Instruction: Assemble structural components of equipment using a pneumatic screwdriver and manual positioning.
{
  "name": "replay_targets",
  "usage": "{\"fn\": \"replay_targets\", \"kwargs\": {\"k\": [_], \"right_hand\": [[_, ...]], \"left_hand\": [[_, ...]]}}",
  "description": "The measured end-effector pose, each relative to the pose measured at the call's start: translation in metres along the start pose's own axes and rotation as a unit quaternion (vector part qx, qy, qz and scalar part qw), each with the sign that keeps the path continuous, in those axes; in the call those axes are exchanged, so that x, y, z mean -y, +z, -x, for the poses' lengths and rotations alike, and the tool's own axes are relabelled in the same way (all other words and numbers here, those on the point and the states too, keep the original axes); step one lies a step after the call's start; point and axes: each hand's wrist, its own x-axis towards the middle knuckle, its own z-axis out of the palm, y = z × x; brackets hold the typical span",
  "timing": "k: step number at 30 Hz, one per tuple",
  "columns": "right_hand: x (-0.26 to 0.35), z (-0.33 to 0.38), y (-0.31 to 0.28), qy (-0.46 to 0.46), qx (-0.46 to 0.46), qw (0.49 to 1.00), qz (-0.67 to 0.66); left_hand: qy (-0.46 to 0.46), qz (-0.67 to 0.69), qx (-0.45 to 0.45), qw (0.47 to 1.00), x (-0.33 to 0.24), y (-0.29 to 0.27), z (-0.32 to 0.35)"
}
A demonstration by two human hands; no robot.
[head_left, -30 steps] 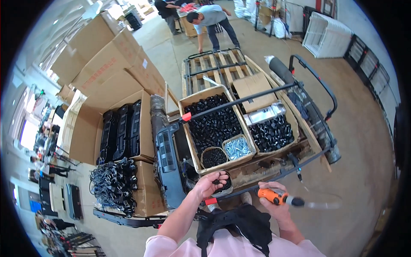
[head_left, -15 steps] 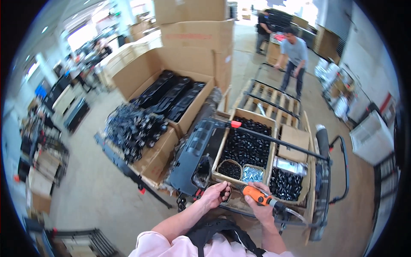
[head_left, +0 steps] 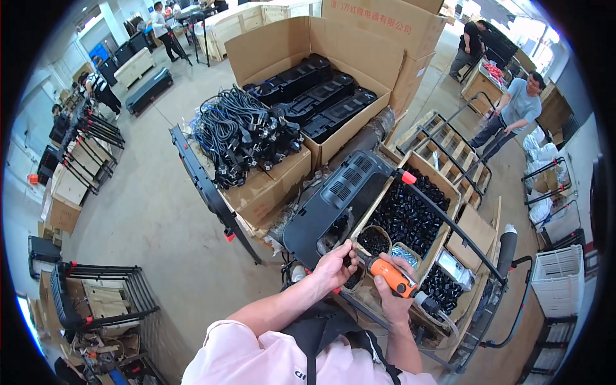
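Note:
My right hand (head_left: 393, 301) is wrapped around an orange air screwdriver (head_left: 394, 278), with a clear hose at its rear end. The driver's front end points left, up to the fingertips of my left hand (head_left: 331, 265). Those fingers are pinched together by the driver's tip; what they hold, if anything, is too small to make out. Just beyond the hands are dark screws (head_left: 375, 240) in a round container and silver screws (head_left: 405, 253) beside them. Both sit in a carton of small black parts (head_left: 410, 208). Left of it lies a long black plastic housing (head_left: 343, 192).
Bundled black power cables (head_left: 244, 131) lie on a carton at left, beside an open box (head_left: 359, 136) of black housings. A black frame tube (head_left: 452, 230) crosses the parts carton. One person (head_left: 513, 115) stands beyond a wooden pallet (head_left: 443, 151); others are farther back.
My view has turned, so the carts and boxes sit farther right. The screwdriver's tip and my left fingertips have come closer together. Both hands keep their grip.

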Motion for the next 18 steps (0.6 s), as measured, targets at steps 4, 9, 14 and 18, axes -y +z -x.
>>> {"fn": "replay_targets", "kwargs": {"k": [4,9,14,18], "right_hand": [[0.002,-0.025,0.018,0.017,-0.006,1.0,0.024],[-0.002,-0.071,0.043,0.005,0.007,0.998,0.056],[-0.001,-0.12,0.08,0.042,-0.006,0.997,0.067],[-0.009,-0.166,0.105,0.067,0.008,0.994,0.088]], "left_hand": [[-0.008,0.031,-0.005,0.999,-0.017,0.004,-0.018],[-0.012,0.089,0.016,0.996,-0.049,0.01,-0.038],[-0.007,0.114,0.01,0.993,-0.09,0.024,-0.047],[0.025,0.088,0.011,0.996,-0.104,0.012,-0.054]]}}
